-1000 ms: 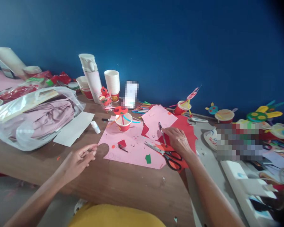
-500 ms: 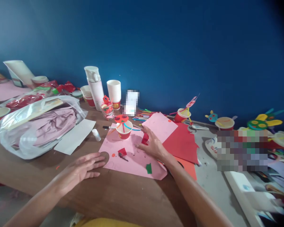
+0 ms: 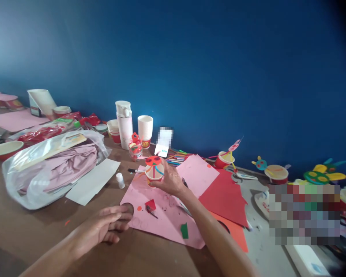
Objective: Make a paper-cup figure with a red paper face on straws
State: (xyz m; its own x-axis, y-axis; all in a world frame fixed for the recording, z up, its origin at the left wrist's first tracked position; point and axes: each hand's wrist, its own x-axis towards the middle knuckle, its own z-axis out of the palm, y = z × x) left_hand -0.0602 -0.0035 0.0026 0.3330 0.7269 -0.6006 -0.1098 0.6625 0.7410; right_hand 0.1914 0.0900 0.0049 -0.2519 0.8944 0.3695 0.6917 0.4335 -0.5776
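Observation:
My right hand (image 3: 169,181) is wrapped round a small red paper cup (image 3: 153,173) with a red paper disc on a stick, standing on a large pink paper sheet (image 3: 164,209). My left hand (image 3: 105,227) rests open and flat on the wooden table (image 3: 46,223) at the pink sheet's near-left corner, holding nothing. On the pink sheet lie a small red paper scrap (image 3: 150,204) and a green scrap (image 3: 184,231). A red paper sheet (image 3: 226,198) and an orange one (image 3: 233,234) lie to the right.
A clear plastic bag with folded cloth (image 3: 54,165) lies at left beside a white sheet (image 3: 93,181) and a small white bottle (image 3: 120,180). A white flask (image 3: 123,123), stacked paper cups (image 3: 145,130), coloured sticks (image 3: 175,156) and finished paper-cup crafts (image 3: 273,173) line the blue wall.
My right hand moved from the scissors and pen at right across the pink sheet to the red cup and closed on it. My left hand settled flat on the table. The view tilted upward.

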